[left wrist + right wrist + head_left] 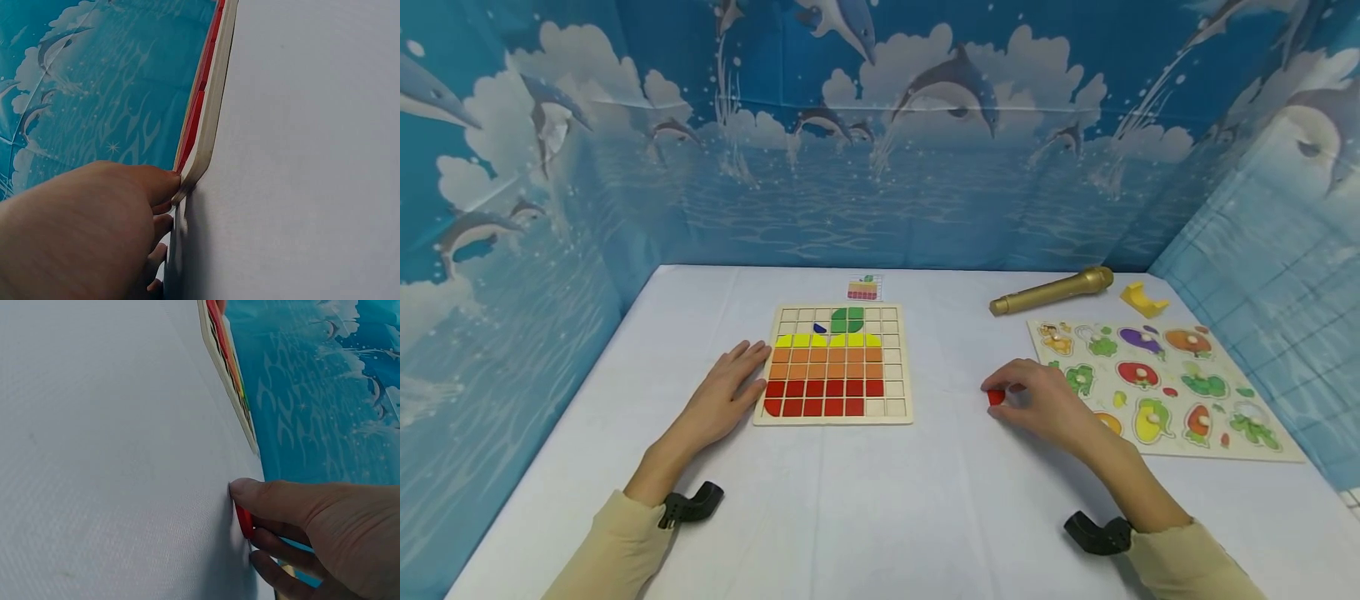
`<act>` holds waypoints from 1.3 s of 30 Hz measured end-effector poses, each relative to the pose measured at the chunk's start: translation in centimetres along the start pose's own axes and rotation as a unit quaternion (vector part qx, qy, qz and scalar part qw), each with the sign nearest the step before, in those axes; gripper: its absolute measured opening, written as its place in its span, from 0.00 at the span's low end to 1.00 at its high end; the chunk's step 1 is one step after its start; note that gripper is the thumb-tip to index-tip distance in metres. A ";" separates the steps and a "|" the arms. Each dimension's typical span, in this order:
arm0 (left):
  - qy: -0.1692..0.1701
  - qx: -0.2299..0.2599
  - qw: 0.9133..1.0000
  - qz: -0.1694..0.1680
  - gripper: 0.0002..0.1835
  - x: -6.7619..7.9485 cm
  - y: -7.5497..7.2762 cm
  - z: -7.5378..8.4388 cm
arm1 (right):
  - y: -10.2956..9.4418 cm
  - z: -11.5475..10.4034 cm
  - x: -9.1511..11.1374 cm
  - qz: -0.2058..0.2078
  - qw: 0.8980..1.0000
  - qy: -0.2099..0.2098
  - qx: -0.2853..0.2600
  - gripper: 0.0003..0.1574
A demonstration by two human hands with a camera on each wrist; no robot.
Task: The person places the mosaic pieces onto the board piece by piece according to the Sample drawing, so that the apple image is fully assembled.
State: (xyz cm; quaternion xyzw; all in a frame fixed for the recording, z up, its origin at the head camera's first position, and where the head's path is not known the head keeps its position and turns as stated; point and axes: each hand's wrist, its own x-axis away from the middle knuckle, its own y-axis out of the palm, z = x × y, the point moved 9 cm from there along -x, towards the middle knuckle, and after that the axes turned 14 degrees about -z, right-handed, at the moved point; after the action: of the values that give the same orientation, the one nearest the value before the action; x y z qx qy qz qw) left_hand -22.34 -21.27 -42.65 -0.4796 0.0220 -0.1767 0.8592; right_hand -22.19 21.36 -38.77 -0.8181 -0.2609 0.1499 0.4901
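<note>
A wooden grid board (897,407) lies flat on the white table, filled with rows of red, orange and yellow tiles. Green tiles (847,319) and a small dark-blue piece (820,328) sit near its top. My left hand (718,398) rests at the board's left edge, fingers extended, thumb at the lower left side. Right of the board, my right hand (1037,402) pinches a small red tile (996,397) between thumb and fingers, low over the table. The right wrist view shows that red tile (244,521) under the thumb. Several grid cells at the board's lower right hold no tile.
A vegetable puzzle board (1217,450) lies at the right, partly behind my right hand. Behind it are a gold microphone (1052,292) and a yellow stand piece (1144,300). A small picture card (865,288) lies beyond the grid board. Dolphin-print curtains surround the table.
</note>
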 end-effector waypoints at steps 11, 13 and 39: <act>0.007 -0.002 1.000 0.002 0.33 -0.2 0.1 0.1 | -0.1 0.1 -0.3 0.018 1.000 -0.018 -0.001 0.14; 0.009 -0.002 1.000 0.003 0.33 -0.2 0.1 0.1 | 0.0 0.0 -0.4 0.023 0.999 -0.023 -0.003 0.14; 0.005 -0.003 1.000 0.007 0.33 -0.1 -0.1 -0.1 | 5.1 -11.6 -8.8 -0.038 0.992 -0.120 -0.026 0.12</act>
State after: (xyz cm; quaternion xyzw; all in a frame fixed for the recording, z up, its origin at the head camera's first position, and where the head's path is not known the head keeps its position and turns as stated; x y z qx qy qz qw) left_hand -22.51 -21.31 -42.67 -0.4815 0.0299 -0.1729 0.8587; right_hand -22.14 5.99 -37.87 -0.7960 -0.3527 0.2217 0.4392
